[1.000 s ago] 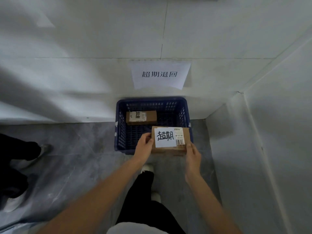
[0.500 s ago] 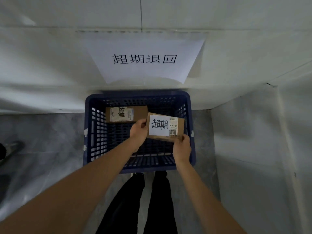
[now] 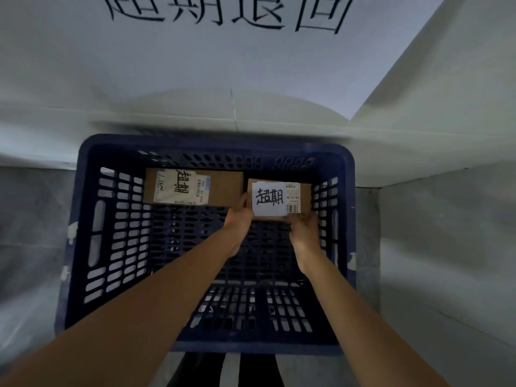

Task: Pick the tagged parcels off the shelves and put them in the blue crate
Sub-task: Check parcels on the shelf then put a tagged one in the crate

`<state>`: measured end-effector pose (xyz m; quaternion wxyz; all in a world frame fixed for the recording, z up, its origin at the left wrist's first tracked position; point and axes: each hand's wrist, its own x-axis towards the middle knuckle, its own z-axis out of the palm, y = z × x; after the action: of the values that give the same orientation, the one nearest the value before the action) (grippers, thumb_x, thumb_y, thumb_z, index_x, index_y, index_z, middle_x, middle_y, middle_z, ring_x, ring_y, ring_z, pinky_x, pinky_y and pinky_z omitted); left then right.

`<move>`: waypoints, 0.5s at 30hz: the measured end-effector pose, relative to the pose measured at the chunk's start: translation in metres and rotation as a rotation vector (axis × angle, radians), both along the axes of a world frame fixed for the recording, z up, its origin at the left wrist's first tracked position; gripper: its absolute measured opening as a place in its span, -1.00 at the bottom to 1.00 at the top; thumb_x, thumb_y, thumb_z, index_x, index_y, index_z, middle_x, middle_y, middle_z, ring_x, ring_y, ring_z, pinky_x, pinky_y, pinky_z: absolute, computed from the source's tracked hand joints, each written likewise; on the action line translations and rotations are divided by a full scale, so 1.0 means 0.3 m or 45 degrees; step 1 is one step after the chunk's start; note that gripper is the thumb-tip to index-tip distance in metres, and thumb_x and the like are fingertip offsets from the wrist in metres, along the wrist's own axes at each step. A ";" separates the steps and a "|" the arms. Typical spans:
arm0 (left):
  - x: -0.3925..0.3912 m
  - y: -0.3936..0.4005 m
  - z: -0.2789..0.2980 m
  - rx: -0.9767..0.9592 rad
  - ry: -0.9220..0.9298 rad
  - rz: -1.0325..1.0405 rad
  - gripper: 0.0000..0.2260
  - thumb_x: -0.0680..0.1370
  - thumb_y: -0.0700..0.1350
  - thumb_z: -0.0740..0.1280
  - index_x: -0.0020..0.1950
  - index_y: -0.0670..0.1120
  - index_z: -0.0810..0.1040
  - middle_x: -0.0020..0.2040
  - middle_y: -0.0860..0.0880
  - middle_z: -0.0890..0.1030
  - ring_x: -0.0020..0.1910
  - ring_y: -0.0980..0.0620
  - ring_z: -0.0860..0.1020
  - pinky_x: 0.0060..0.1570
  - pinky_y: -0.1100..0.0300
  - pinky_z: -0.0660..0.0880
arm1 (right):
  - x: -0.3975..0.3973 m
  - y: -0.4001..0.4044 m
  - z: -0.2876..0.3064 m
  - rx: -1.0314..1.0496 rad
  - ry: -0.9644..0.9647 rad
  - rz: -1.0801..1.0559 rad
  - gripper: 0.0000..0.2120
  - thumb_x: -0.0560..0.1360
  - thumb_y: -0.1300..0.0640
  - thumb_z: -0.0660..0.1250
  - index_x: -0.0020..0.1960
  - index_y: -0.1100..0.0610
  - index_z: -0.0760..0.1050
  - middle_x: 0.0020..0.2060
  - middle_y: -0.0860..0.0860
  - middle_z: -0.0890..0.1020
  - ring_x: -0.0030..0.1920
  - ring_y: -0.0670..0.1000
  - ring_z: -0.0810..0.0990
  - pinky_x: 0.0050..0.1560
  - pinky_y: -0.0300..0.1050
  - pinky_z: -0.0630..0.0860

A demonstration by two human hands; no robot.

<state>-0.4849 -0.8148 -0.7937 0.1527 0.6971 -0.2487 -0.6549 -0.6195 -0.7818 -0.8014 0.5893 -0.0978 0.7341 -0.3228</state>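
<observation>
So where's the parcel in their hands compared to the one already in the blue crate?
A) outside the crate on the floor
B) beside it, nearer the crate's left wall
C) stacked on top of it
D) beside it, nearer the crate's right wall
D: the held parcel, gripped by the left hand and right hand, sits right of the other parcel, near the blue crate's right wall.

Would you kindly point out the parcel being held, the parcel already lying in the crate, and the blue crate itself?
held parcel (image 3: 269, 198), head view, on its white handwritten tag.
lying parcel (image 3: 223, 188), head view, on bare cardboard right of its label.
blue crate (image 3: 83, 208), head view, on its left rim.
</observation>
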 end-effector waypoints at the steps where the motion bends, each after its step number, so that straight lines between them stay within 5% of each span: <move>1: 0.002 -0.005 -0.014 -0.008 -0.010 -0.009 -0.54 0.65 -0.20 0.14 0.54 0.08 0.22 0.39 -0.03 0.46 0.31 -0.10 0.45 0.29 0.10 0.42 | 0.002 -0.014 -0.020 0.011 -0.060 -0.035 -0.51 0.57 0.22 0.27 0.45 0.04 0.22 0.19 0.01 0.55 0.08 -0.05 0.56 -0.04 -0.25 0.58; 3: 0.007 -0.006 -0.035 -0.023 -0.032 -0.033 -0.52 0.66 -0.22 0.10 0.55 0.10 0.16 0.43 0.00 0.41 0.34 -0.08 0.42 0.29 0.13 0.40 | 0.012 -0.038 -0.045 0.040 -0.147 -0.119 -0.48 0.53 0.28 0.28 0.43 0.03 0.23 0.10 -0.01 0.57 -0.03 -0.11 0.56 -0.32 -0.40 0.51; 6: 0.004 -0.012 -0.057 -0.053 -0.040 -0.065 -0.55 0.68 -0.16 0.07 0.55 0.10 0.14 0.48 -0.01 0.35 0.38 -0.09 0.38 0.38 0.02 0.35 | 0.020 -0.065 -0.077 0.058 -0.224 -0.246 -0.39 0.50 0.33 0.30 0.48 0.07 0.18 0.13 0.04 0.56 -0.05 -0.08 0.57 -0.39 -0.37 0.49; 8: -0.007 -0.026 -0.059 -0.093 -0.032 -0.112 -0.58 0.68 -0.08 0.07 0.55 0.07 0.14 0.51 0.01 0.29 0.41 -0.07 0.33 0.41 0.03 0.30 | 0.020 -0.077 -0.090 0.078 -0.247 -0.277 -0.37 0.50 0.33 0.31 0.49 0.08 0.17 0.19 0.07 0.54 -0.04 -0.07 0.56 -0.35 -0.34 0.48; 12: -0.025 -0.057 -0.062 -0.112 -0.075 -0.209 -0.44 0.62 -0.29 0.10 0.59 -0.01 0.02 0.56 -0.05 0.17 0.48 -0.10 0.24 0.46 -0.03 0.24 | 0.016 -0.100 -0.100 0.097 -0.268 -0.310 -0.45 0.48 0.35 0.31 0.41 0.09 0.23 0.02 0.02 0.55 -0.06 -0.07 0.55 -0.32 -0.33 0.48; 15: -0.032 -0.056 -0.068 -0.170 -0.153 -0.329 -0.47 0.65 -0.15 0.13 0.59 -0.04 0.00 0.57 -0.06 0.13 0.47 -0.07 0.26 0.46 0.05 0.24 | 0.018 -0.115 -0.102 0.090 -0.292 -0.325 -0.39 0.47 0.35 0.32 0.44 0.09 0.19 0.03 0.03 0.54 -0.03 -0.06 0.54 -0.22 -0.28 0.47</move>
<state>-0.4944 -0.8317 -0.8140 0.0981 0.6854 -0.3880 -0.6083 -0.6142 -0.8164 -0.8321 0.6264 0.0545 0.6794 -0.3781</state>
